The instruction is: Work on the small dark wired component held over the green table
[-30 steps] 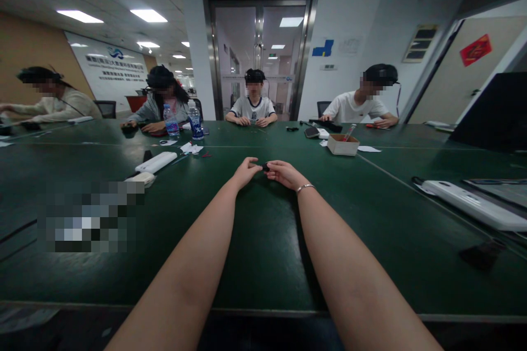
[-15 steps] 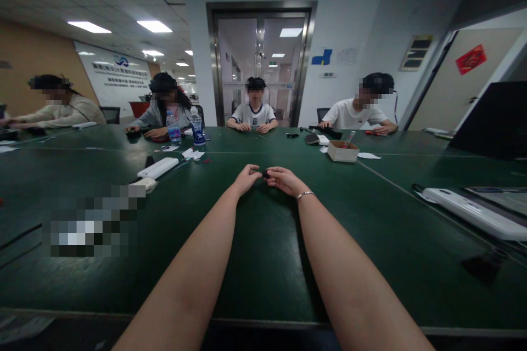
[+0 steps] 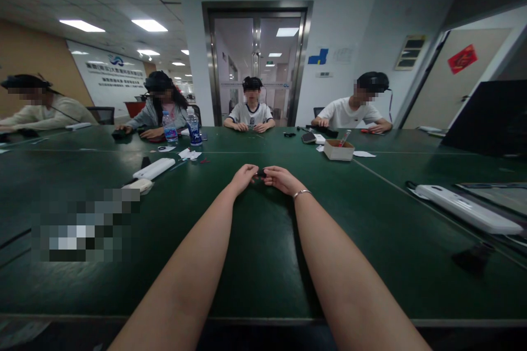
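Both my arms reach out over the green table (image 3: 263, 263). Between my fingertips is a small black object (image 3: 261, 173), too small to tell its kind. My left hand (image 3: 244, 177) pinches its left end with thumb and fingers. From the right, my right hand (image 3: 281, 179) grips the other end, its fingers curled. A silver bracelet (image 3: 302, 193) circles my right wrist. The fingers hide part of the object.
Left of my hands lie a white power strip (image 3: 153, 169) and paper scraps (image 3: 189, 154), with two bottles (image 3: 194, 129) behind. An open box (image 3: 338, 150) stands right of centre. Another white strip (image 3: 467, 208) lies right. Several people sit across the table.
The whole view has shifted slightly, so things appear a little further left. My left fingers have moved slightly on the small black object; both hands still hold it.
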Action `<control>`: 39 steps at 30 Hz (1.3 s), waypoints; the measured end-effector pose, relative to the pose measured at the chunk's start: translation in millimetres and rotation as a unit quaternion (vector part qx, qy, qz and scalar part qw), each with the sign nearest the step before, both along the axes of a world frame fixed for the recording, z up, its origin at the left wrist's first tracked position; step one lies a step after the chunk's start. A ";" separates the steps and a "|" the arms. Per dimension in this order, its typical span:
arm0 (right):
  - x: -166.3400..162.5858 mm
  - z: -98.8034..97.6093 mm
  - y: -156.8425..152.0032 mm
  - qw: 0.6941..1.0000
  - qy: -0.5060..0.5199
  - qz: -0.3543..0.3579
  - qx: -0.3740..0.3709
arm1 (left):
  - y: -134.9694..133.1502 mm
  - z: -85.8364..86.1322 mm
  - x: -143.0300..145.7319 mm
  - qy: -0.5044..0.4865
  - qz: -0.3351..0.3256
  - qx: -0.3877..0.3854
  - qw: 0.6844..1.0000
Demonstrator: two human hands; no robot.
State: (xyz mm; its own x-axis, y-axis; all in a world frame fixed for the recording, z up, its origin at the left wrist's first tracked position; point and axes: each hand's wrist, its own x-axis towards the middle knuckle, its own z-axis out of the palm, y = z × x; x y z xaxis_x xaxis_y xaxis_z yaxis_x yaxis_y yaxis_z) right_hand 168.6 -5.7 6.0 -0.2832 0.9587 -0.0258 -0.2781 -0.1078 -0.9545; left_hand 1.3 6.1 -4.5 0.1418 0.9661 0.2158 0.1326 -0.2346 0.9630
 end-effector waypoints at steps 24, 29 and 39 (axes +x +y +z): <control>0.0 -0.8 2.8 1.000 0.000 -0.016 -0.011 | -3.1 -0.4 -5.2 0.007 0.012 0.064 0.998; -0.1 0.6 1.3 1.000 0.003 -0.023 -0.019 | -2.9 -0.5 -6.6 -0.030 -0.009 0.070 0.997; 1.6 1.1 -1.1 1.000 0.001 -0.015 -0.009 | -0.6 -2.3 -7.5 -0.045 -0.007 0.063 0.997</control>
